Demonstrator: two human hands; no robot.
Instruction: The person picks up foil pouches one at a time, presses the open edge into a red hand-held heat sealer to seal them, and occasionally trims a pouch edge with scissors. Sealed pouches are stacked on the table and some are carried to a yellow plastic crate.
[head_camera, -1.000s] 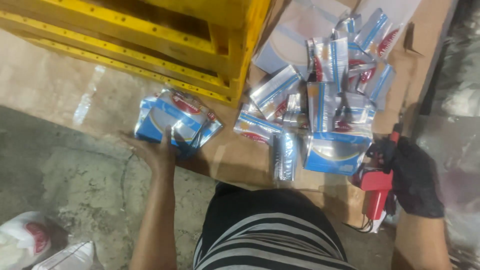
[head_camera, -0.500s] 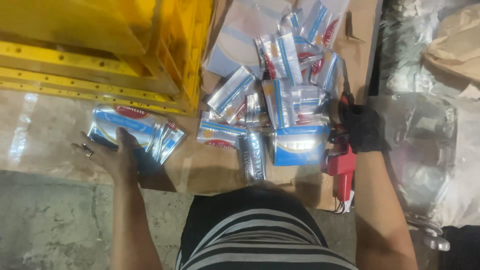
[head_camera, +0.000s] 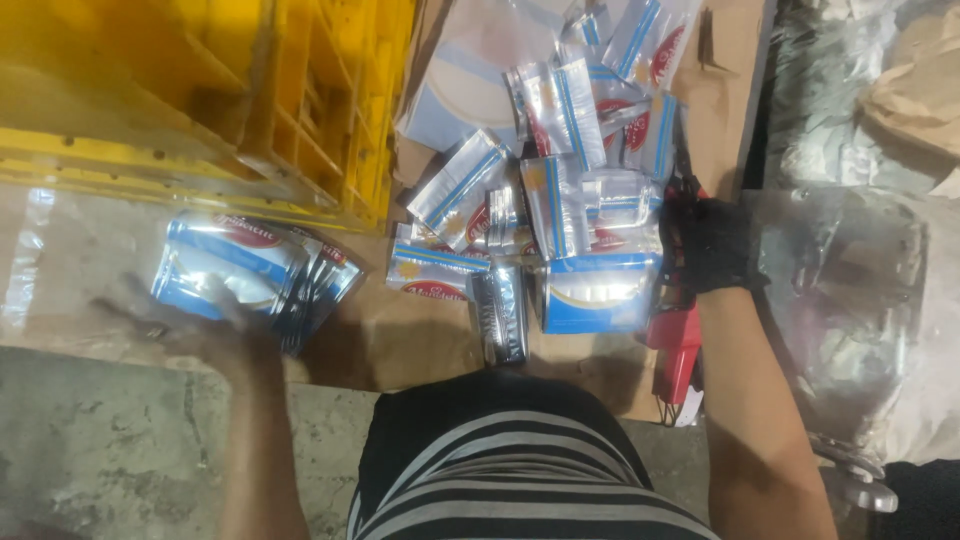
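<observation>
My left hand (head_camera: 195, 325) is blurred, with its fingers spread at the near edge of a fanned stack of silver and blue pouches (head_camera: 250, 270) lying on brown cardboard (head_camera: 390, 340). My right hand (head_camera: 708, 245) wears a black glove and is closed around a red hand tool (head_camera: 677, 355), whose body sticks out below the glove. It rests against the right side of a loose pile of similar pouches (head_camera: 560, 190). A larger blue and silver pouch (head_camera: 598, 292) and a narrow silver pouch (head_camera: 498, 315) lie at the front of that pile.
A yellow plastic pallet (head_camera: 230, 110) fills the upper left. Crumpled clear plastic wrap (head_camera: 850, 300) and brown paper (head_camera: 915, 95) lie at the right. Bare concrete floor (head_camera: 110, 440) is at the lower left. My striped shirt (head_camera: 510, 480) covers the bottom centre.
My left hand has slid off the top of the fanned stack toward its near edge and is now blurred. The gloved right hand with the red tool has moved up against the pouch pile.
</observation>
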